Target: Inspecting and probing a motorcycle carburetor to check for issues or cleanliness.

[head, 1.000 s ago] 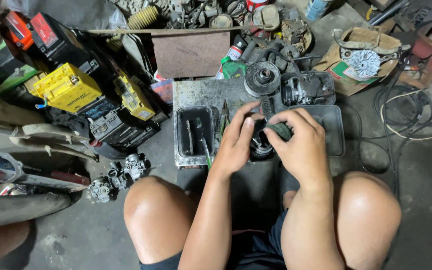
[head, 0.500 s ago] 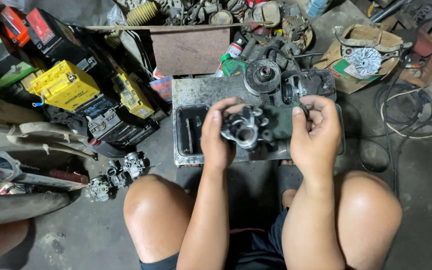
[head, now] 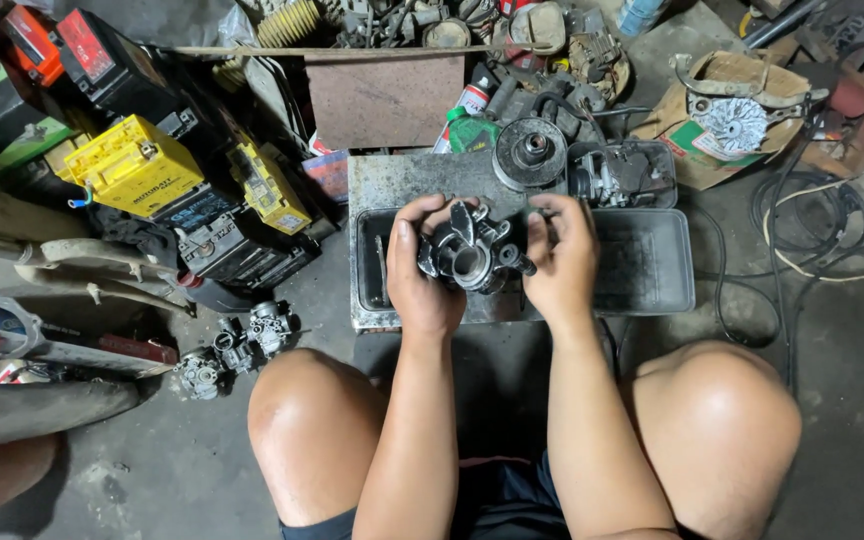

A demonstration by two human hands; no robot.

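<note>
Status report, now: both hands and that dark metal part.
Left hand and right hand both grip the grimy dark metal carburetor body. Held above the grey metal tray. Nothing in the way.

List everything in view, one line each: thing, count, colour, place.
carburetor body: one, dark grey, held in both hands over the tray
metal tray: one, grey, on the floor ahead of the knees
round pulley part: one, dark, behind the tray
batteries: several, yellow and black, left
small carburetors: a few, grey, floor by the left knee
cardboard: one, brown, upper right
cables: black, right
left hand: grips the body
right hand: grips the body
</note>
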